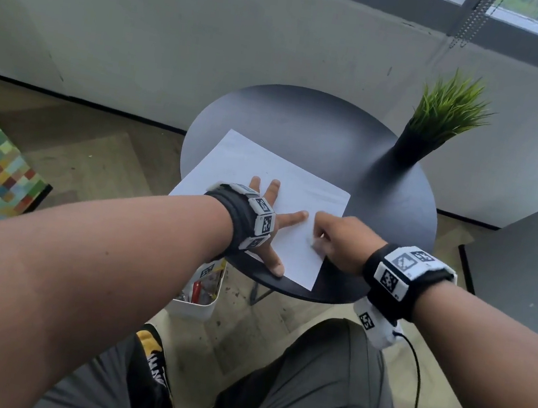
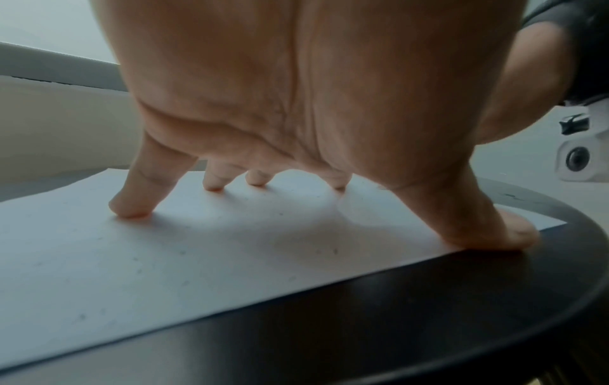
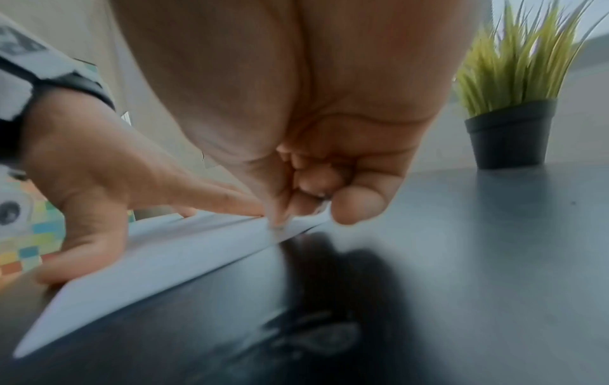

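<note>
The left hand (image 1: 277, 231) is lying released, its fingers (image 2: 130, 205) spreading straight and pressing down on a white sheet of paper (image 1: 265, 168). The sheet is lying on the round dark surface (image 1: 323, 125), directly under that hand. Just right of its forefinger, the right hand (image 1: 341, 241) is curling tight and pinching the sheet's edge, which is sitting slightly raised off the surface there. Beyond the right hand, well apart, a potted plant (image 1: 445, 118) is standing upright.
</note>
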Action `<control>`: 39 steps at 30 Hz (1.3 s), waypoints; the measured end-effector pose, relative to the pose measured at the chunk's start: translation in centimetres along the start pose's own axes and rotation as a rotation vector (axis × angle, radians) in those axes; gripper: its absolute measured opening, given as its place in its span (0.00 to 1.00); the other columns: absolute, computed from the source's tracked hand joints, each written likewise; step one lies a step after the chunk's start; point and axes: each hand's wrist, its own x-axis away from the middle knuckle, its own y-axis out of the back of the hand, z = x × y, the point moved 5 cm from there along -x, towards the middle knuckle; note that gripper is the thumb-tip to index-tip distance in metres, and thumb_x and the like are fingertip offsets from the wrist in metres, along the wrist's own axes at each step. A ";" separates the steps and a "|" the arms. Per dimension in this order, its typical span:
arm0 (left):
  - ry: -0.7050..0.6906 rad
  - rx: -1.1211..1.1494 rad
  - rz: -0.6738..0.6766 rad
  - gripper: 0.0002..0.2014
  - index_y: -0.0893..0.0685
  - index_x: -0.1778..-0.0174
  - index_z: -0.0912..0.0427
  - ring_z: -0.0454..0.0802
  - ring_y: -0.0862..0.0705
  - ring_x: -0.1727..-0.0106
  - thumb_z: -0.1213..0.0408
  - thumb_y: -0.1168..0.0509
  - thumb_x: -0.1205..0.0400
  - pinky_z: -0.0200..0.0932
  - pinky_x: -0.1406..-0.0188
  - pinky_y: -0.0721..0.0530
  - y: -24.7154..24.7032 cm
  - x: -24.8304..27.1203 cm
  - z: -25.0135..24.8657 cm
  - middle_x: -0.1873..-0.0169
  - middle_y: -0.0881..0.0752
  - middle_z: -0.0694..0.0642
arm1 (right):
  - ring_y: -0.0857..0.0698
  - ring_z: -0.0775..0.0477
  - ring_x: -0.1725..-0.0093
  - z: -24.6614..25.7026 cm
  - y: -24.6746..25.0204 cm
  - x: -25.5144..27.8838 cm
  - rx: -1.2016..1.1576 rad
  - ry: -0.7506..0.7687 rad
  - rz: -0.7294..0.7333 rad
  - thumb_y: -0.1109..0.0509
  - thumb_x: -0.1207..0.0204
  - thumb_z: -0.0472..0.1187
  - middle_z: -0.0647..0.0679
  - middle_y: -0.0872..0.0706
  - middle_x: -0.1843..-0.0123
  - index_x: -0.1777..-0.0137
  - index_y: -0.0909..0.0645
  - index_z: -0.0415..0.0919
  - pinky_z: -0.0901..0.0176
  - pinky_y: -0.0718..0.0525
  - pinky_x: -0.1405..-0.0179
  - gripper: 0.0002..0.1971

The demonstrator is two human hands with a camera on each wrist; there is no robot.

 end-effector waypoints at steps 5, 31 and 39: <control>0.006 0.001 0.011 0.64 0.69 0.21 0.20 0.81 0.71 0.18 0.16 0.32 0.45 0.84 0.22 0.52 -0.1 0.0 0.1 0.15 0.75 0.62 | 0.21 0.40 0.56 3.8 -2.1 1.8 0.038 0.208 0.067 0.38 0.20 0.45 0.46 0.17 0.53 0.46 0.28 0.47 0.53 0.22 0.59 0.05; -0.009 0.055 0.022 0.64 0.61 0.16 0.25 0.73 0.66 0.14 0.26 0.24 0.40 0.76 0.19 0.45 0.8 0.3 -0.3 0.13 0.68 0.59 | 0.20 0.44 0.55 2.8 -2.1 1.9 -0.089 0.166 0.092 0.35 0.22 0.43 0.51 0.15 0.57 0.51 0.24 0.50 0.52 0.19 0.55 0.03; -0.007 0.039 0.038 0.64 0.63 0.16 0.25 0.75 0.67 0.14 0.26 0.24 0.38 0.79 0.19 0.46 1.0 0.5 -0.5 0.13 0.69 0.60 | 0.20 0.39 0.52 2.8 -1.4 1.8 -0.030 0.106 -0.020 0.39 0.18 0.46 0.45 0.16 0.52 0.46 0.27 0.45 0.53 0.24 0.58 0.06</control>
